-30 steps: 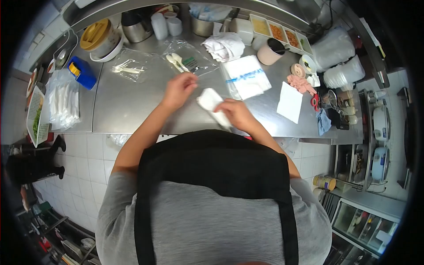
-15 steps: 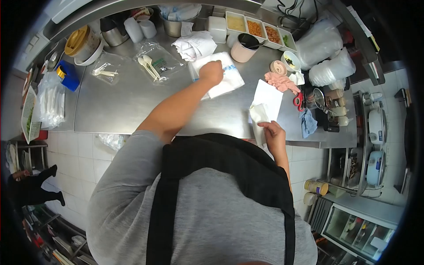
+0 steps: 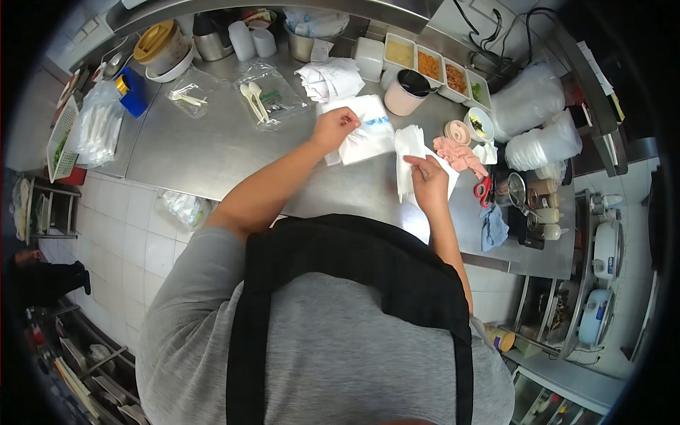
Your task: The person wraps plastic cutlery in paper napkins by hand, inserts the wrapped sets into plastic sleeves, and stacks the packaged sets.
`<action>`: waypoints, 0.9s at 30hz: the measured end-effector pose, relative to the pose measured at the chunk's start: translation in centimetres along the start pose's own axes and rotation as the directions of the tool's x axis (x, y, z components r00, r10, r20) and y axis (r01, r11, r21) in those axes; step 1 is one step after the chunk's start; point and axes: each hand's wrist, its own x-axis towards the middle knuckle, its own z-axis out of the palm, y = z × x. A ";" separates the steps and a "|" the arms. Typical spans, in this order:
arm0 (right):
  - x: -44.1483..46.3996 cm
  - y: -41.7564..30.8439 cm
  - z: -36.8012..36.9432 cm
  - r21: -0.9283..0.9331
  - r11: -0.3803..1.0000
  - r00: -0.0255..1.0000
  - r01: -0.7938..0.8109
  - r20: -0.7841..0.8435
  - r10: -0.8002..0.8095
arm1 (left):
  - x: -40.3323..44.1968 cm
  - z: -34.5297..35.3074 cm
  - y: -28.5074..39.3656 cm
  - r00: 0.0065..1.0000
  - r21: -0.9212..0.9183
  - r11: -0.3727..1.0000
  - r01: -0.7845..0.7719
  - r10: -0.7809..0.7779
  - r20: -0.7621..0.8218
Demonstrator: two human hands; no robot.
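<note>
My left hand (image 3: 336, 130) is at the left side of a white plastic-wrapped napkin pack (image 3: 372, 134) with blue print. Its fingers are curled together over the pack, and I cannot make out what is between them. In my right hand (image 3: 430, 182) is a folded white paper napkin (image 3: 409, 144), pinched between thumb and fingers and standing roughly upright. A thin pale tip shows at its lower end; the rest of what may be inside is hidden. Under that hand lies a white sheet (image 3: 449, 174) on the steel counter (image 3: 234, 159).
Crumpled white paper (image 3: 330, 79) and bagged cream spoons (image 3: 255, 101) lie behind and left. At the back right stand a pink container (image 3: 406, 97) and food trays (image 3: 428, 65). Red-handled scissors (image 3: 483, 190), a pink cloth (image 3: 459, 156) and a blue cloth (image 3: 494, 228) are on the right.
My right hand has moved forward and lifted the napkin upright beside the pack. My left hand has shifted to the pack's left side. The camera view has tilted slightly.
</note>
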 end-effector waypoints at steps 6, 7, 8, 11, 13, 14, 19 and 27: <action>5.1 -1.6 6.6 0.029 0.984 0.980 0.177 0.083 -0.179 | -5.8 -4.5 0.6 0.971 -0.846 0.510 0.153 -0.235 0.034; 5.3 -2.5 8.1 0.022 0.963 0.961 0.267 0.074 -0.268 | -6.4 -5.0 1.5 0.961 -0.830 0.528 0.178 -0.275 0.031; 5.4 -3.5 9.1 0.035 0.960 0.946 0.278 0.164 -0.280 | -6.9 -5.5 2.5 0.949 -0.814 0.544 0.202 -0.313 0.026; 5.5 -6.5 10.6 0.021 0.957 0.911 0.290 0.300 -0.283 | -7.0 -6.9 3.9 0.923 -0.600 0.750 0.278 -0.382 -0.050; 5.3 -7.4 11.0 -0.007 0.950 0.907 0.313 0.299 -0.297 | -7.0 -8.0 5.2 0.883 -0.490 0.793 0.362 -0.460 -0.092; 5.3 -7.2 11.4 -0.042 0.936 0.899 0.348 0.299 -0.321 | -6.9 -8.7 5.9 0.846 -0.497 0.762 0.416 -0.524 -0.095; 4.8 -7.3 11.6 -0.033 0.930 0.881 0.366 0.335 -0.335 | -5.8 -10.4 2.5 0.823 -0.444 0.786 0.430 -0.544 -0.166; 3.8 -5.5 11.4 0.002 0.947 0.917 0.321 0.250 -0.311 | -7.9 -11.8 0.2 0.883 -0.563 0.751 0.345 -0.463 -0.076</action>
